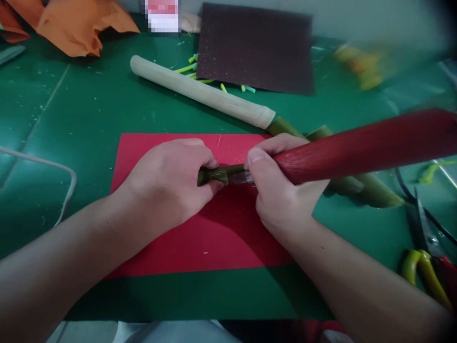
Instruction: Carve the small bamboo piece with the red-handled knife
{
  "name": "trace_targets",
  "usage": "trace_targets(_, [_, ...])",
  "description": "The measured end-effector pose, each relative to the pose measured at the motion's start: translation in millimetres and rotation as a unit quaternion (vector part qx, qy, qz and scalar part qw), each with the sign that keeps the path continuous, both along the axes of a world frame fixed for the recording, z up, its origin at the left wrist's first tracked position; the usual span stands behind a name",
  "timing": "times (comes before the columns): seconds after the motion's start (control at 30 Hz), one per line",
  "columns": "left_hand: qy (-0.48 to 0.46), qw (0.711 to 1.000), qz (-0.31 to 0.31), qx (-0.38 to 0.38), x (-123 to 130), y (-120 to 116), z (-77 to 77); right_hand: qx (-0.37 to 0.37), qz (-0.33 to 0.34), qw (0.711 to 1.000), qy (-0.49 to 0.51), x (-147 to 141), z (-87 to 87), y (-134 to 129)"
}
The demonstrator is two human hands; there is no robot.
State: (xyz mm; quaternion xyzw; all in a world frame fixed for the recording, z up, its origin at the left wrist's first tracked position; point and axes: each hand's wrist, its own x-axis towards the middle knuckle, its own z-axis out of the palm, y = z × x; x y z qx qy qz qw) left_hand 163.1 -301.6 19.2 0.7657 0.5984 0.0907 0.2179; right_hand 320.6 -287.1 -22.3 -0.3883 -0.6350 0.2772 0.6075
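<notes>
My left hand (171, 178) is closed round the left end of a short dark green stalk piece (223, 174), pinched between thumb and fingers. It lies over a bright red sheet (214, 228) on the green table. My right hand (280, 183) grips a tool with a thick dark red handle (357, 150), which slants up to the right edge. A short shiny metal part (242, 177) shows between the hands, against the stalk piece. The right fingertips are partly hidden behind the thumb.
Behind the hands lies a long pale rod (203, 93). Green leaf-like pieces (378, 190) sit beyond my right hand, scissors (430, 238) at the right. A dark sheet (255, 50), orange paper (71, 24) and a white cable (43, 163) lie farther out.
</notes>
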Motion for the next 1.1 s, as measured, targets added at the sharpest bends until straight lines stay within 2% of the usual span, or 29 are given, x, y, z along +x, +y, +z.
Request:
trace_targets(0.4, [0.003, 1.0, -0.004, 0.004, -3.3, -0.2, -3.2, 0.02, -0.023, 0.999, -0.027, -1.4, -1.1, 0.3])
trace_targets(0.73, [-0.003, 1.0, -0.002, -0.001, -2.3, -0.7, -0.9, -0.022, 0.009, 1.0, -0.002, -0.4, 2.7, -0.4])
trace_targets(0.93, [-0.008, 1.0, -0.009, 0.011, -3.8, -0.1, -1.3, -0.011, -0.026, 1.0, -0.012, -1.1, -0.6, 1.2])
trace_targets(1.1, [-0.008, 1.0, -0.005, 0.0, -2.2, -0.4, -1.0, -0.025, 0.006, 1.0, -0.006, -0.5, 3.2, 0.0])
